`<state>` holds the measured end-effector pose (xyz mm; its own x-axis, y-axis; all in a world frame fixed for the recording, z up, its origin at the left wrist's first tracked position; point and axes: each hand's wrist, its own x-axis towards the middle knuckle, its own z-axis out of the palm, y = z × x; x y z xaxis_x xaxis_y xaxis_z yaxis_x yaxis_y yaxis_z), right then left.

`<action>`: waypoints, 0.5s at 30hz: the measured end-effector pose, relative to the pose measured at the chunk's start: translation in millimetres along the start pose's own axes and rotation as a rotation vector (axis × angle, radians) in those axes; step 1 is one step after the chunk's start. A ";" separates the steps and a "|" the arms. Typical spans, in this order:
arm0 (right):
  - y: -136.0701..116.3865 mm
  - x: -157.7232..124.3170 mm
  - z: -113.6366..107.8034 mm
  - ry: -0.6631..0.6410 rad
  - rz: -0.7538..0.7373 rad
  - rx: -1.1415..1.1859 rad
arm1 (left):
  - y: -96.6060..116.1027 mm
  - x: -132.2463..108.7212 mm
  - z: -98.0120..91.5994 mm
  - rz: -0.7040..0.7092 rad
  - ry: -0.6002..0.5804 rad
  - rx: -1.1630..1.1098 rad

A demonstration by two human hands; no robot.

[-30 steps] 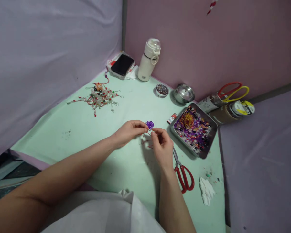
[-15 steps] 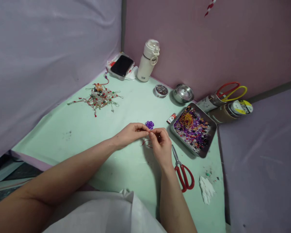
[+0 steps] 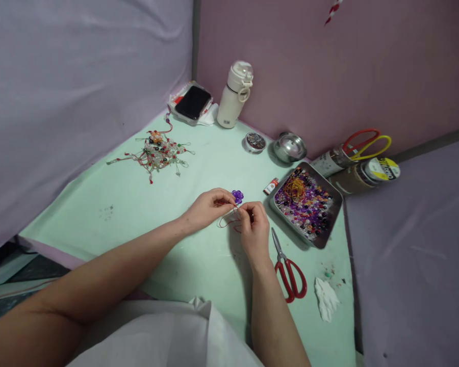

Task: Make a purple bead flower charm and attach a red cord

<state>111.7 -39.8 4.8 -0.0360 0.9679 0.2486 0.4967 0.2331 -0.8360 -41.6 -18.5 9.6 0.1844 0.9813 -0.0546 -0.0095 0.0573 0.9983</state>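
Over the middle of the table, my left hand (image 3: 210, 208) pinches a thin red cord (image 3: 226, 225) at the base of a purple beaded flower (image 3: 237, 197). The flower sticks out just beyond my left fingertips. Close on its right, my right hand (image 3: 254, 224) has thumb and index finger pressed together on the same cord. A loop of the cord hangs below my fingertips. The two hands are a small gap apart.
Right of my hands are red-handled scissors (image 3: 290, 278), a bead tray (image 3: 309, 204), a small red-and-white packet (image 3: 271, 186) and crumpled tissue (image 3: 326, 299). Farther back stand a metal bowl (image 3: 289, 148), round tin (image 3: 255, 142) and white bottle (image 3: 233, 97). Beaded strings (image 3: 162, 153) lie left.
My fingertips have moved slightly apart, and my left hand has risen a little. The cord loop below them now spreads wider to the left. The flower has shifted slightly right.
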 end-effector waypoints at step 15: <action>-4.3 -2.6 -3.0 0.185 -0.119 0.020 | 0.4 3.6 -6.2 0.008 -0.018 0.031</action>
<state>112.3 -43.6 9.2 0.0671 0.9005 0.4296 0.4807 0.3482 -0.8048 -47.0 -13.8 9.6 0.2024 0.9782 -0.0463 0.0195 0.0432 0.9989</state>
